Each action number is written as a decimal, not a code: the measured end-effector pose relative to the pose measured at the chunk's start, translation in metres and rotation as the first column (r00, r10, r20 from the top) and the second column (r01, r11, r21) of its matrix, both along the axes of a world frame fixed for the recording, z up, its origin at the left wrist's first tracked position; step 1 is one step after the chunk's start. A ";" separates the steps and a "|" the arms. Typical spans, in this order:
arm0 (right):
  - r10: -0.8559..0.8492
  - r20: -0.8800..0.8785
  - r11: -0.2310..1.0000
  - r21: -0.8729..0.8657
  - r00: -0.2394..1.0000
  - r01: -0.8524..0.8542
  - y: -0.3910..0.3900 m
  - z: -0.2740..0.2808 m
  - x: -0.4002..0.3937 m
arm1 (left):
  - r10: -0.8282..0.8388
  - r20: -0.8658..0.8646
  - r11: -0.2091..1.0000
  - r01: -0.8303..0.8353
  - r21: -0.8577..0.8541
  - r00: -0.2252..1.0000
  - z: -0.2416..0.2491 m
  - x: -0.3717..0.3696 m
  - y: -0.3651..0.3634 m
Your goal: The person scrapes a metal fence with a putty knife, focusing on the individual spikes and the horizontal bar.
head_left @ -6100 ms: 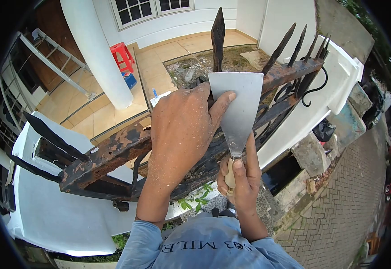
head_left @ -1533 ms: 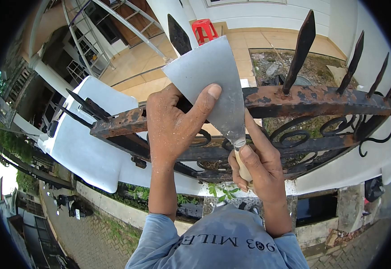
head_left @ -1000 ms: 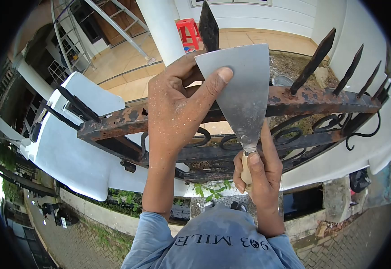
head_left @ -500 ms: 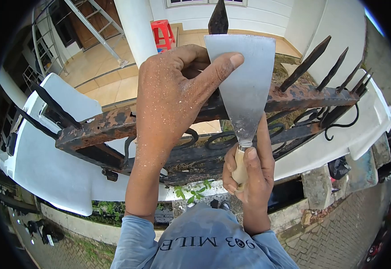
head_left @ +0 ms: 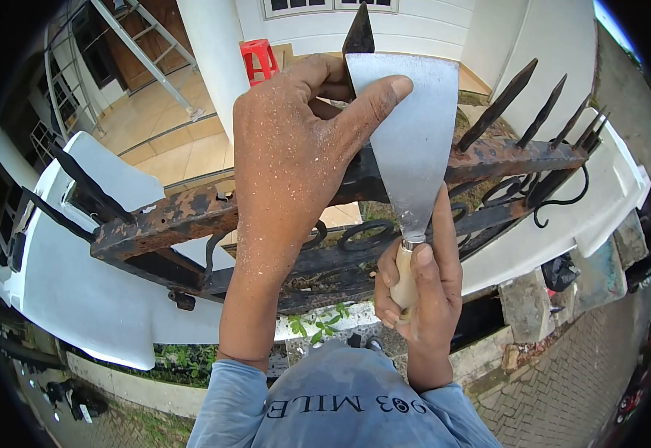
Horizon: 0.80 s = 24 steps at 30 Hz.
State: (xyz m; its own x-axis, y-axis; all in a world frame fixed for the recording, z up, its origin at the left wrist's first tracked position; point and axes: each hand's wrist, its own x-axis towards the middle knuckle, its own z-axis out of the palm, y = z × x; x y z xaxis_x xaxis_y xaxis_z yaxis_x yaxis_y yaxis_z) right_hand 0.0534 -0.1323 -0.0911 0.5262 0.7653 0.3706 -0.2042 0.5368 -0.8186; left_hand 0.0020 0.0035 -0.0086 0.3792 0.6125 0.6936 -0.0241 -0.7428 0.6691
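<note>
A scraper with a broad metal blade [head_left: 419, 123] stands upright before me, blade up. My right hand [head_left: 424, 291] is wrapped round its pale handle [head_left: 406, 276], the forefinger stretched along the blade's lower edge. My left hand [head_left: 292, 142], speckled with light flakes, has its thumb on the blade's face near the top left; its other fingers are partly hidden behind the blade. Behind both hands runs a rusty metal fence rail [head_left: 169, 216] with peeling dark paint. A dark spike [head_left: 359, 33] rises just behind the blade.
More spikes [head_left: 497, 106] stand along the rail at right and left. White wall sections [head_left: 86, 276] flank the fence. Beyond are a ladder [head_left: 146, 56], a red stool [head_left: 258, 60] and a white column [head_left: 210, 60]. Green plants [head_left: 322, 325] grow below.
The view has shifted slightly. My left thumb and the scraper sit a little further right in the frame, with both hands' holds much the same.
</note>
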 end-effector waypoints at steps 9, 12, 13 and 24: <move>-0.013 0.016 0.999 -0.040 1.000 0.013 -0.008 -0.010 0.003 | 0.048 0.015 0.999 -0.048 0.013 0.999 -0.006 0.002 -0.003; -0.037 0.022 0.998 -0.046 0.999 0.038 -0.005 -0.005 0.003 | 0.056 0.006 0.998 -0.056 0.006 0.998 0.000 0.001 -0.004; -0.052 0.017 0.997 -0.049 0.999 0.052 -0.003 0.000 0.003 | 0.062 0.017 0.998 -0.062 0.024 0.998 0.002 0.002 -0.003; 0.038 0.059 0.999 0.009 0.998 -0.038 -0.001 0.002 0.009 | 0.089 0.034 0.996 -0.088 -0.016 0.995 0.003 0.003 -0.007</move>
State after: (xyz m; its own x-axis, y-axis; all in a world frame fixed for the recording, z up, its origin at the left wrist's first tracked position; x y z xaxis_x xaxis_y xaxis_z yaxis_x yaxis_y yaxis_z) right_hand 0.0624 -0.1336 -0.0893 0.4738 0.7805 0.4079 -0.1763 0.5378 -0.8244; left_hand 0.0054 -0.0032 -0.0060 0.2989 0.6525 0.6963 0.0182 -0.7335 0.6795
